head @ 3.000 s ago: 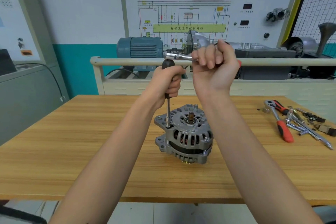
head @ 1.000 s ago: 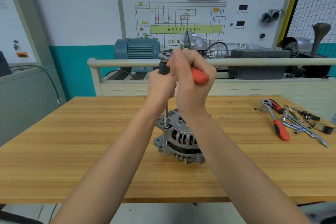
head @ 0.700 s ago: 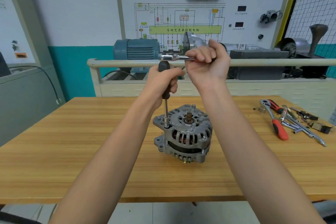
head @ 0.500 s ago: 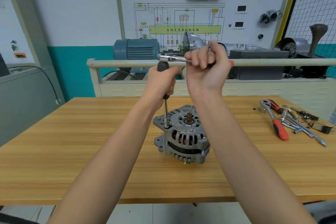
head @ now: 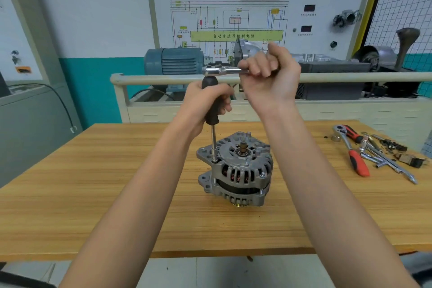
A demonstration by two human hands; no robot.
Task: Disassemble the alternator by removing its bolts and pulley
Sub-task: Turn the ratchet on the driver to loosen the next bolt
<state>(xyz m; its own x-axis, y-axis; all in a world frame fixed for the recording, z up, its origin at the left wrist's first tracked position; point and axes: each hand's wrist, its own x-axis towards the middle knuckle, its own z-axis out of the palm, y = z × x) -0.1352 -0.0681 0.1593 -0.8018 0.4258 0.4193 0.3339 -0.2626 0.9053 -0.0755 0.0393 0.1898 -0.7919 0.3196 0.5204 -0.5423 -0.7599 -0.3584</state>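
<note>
Ratchet point(head: 221, 70) in my right hand point(head: 268, 82) is shiny chrome, smooth and mirror-bright at the head. Just below it, my left hand point(head: 205, 105) is wrapped round a driver handle point(head: 211, 110) that looks like matt black plastic, with a polished steel shank point(head: 213, 142) coming out the bottom. Under that grip sits the alternator point(head: 236, 170): dull cast metal housing, grainy grey finish, coppery windings showing through the slots. The table point(head: 93, 194) under it is light wood, visible grain, satin sheen. Off to the right of my hands, a spare ratchet point(head: 350, 149) has a glossy red plastic grip on bright chrome.
</note>
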